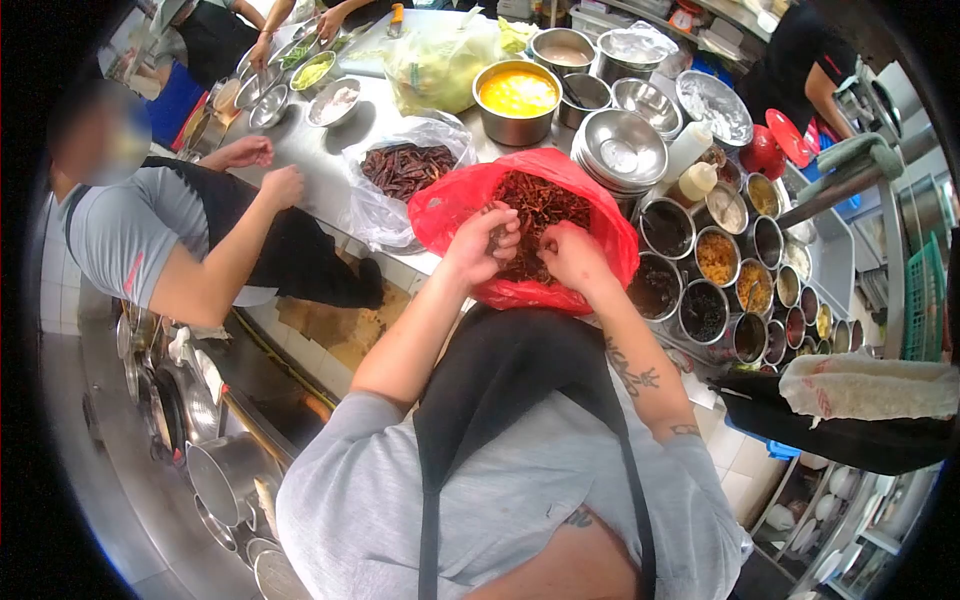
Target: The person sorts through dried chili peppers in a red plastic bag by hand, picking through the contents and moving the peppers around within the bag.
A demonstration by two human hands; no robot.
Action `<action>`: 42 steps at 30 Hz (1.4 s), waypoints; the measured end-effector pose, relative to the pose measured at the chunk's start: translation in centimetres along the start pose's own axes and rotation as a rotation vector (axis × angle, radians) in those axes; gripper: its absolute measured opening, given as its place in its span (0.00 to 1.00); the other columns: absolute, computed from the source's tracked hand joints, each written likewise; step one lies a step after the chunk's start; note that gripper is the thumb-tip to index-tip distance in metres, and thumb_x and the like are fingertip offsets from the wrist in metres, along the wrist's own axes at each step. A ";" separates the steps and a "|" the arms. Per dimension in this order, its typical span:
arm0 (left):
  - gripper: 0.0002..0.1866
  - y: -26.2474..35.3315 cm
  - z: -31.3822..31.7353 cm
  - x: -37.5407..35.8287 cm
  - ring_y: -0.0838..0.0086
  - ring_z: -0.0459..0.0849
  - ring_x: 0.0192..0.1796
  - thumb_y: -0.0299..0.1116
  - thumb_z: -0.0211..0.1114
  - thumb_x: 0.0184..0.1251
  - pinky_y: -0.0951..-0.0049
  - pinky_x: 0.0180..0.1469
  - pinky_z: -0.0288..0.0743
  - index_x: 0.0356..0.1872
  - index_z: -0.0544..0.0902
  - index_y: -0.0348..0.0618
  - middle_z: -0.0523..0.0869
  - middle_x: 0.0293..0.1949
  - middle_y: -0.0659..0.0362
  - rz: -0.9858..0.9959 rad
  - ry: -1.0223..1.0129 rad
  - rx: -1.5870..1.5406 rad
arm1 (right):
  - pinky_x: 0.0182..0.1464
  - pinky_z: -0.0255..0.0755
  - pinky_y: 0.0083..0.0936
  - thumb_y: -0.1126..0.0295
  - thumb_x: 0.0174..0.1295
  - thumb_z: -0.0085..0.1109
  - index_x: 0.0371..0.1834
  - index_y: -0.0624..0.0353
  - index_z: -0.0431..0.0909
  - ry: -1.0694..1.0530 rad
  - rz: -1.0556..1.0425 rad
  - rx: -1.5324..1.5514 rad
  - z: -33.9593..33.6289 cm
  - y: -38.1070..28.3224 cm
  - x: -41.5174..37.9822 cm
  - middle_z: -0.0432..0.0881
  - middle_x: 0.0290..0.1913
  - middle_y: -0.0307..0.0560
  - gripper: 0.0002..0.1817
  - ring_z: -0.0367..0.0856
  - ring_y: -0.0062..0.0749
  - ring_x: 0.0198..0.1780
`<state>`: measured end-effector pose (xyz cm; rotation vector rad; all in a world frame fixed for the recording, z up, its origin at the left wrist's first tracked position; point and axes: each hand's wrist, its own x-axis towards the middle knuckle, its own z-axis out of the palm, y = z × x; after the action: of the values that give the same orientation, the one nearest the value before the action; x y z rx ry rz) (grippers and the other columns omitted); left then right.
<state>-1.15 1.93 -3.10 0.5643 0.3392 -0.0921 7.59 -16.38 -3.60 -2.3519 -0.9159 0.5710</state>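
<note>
A red plastic bag stands open on the counter in front of me, filled with thin, dark-red dried chilies. My left hand is over the bag's left side, its fingers curled closed around a few dark chili pieces. Beside it, my right hand reaches down into the bag with fingers drawn together at the chilies. Its fingertips are partly hidden, and what they pinch cannot be made out. Left of the red bag, a clear plastic bag holds larger whole dried chilies.
A pot of yellow liquid and stacked metal bowls stand behind the bag. Several ingredient containers and squeeze bottles crowd the right. A co-worker stands close on the left; other people work across the counter.
</note>
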 end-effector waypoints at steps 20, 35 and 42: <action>0.14 -1.5 2.2 -0.8 0.80 0.83 0.40 0.35 0.72 0.63 0.72 0.47 0.78 0.44 0.86 0.36 0.89 0.35 0.58 0.329 0.091 1.280 | 0.41 0.76 0.26 0.73 0.63 0.65 0.39 0.66 0.83 0.232 -0.153 0.671 0.0 0.3 0.5 0.86 0.32 0.45 0.07 0.82 0.25 0.34; 0.06 -1.0 1.1 0.1 0.85 0.68 0.23 0.37 0.66 0.73 0.82 0.23 0.56 0.42 0.80 0.47 0.75 0.26 0.69 -0.066 0.107 0.482 | 0.27 0.74 0.19 0.69 0.72 0.59 0.41 0.63 0.78 0.123 0.015 1.174 -0.1 0.7 0.5 0.82 0.31 0.40 0.07 0.80 0.21 0.27; 0.06 -1.0 0.6 0.6 0.84 0.68 0.23 0.37 0.64 0.74 0.82 0.23 0.56 0.40 0.80 0.47 0.75 0.26 0.68 -0.085 0.097 0.413 | 0.28 0.77 0.21 0.67 0.73 0.59 0.43 0.62 0.76 0.070 0.062 1.243 -0.1 0.8 0.6 0.82 0.32 0.43 0.09 0.82 0.25 0.28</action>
<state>-0.60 0.79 -3.32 0.9658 0.4418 -0.2201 8.43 -16.48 -4.19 -1.2467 -0.2605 0.7689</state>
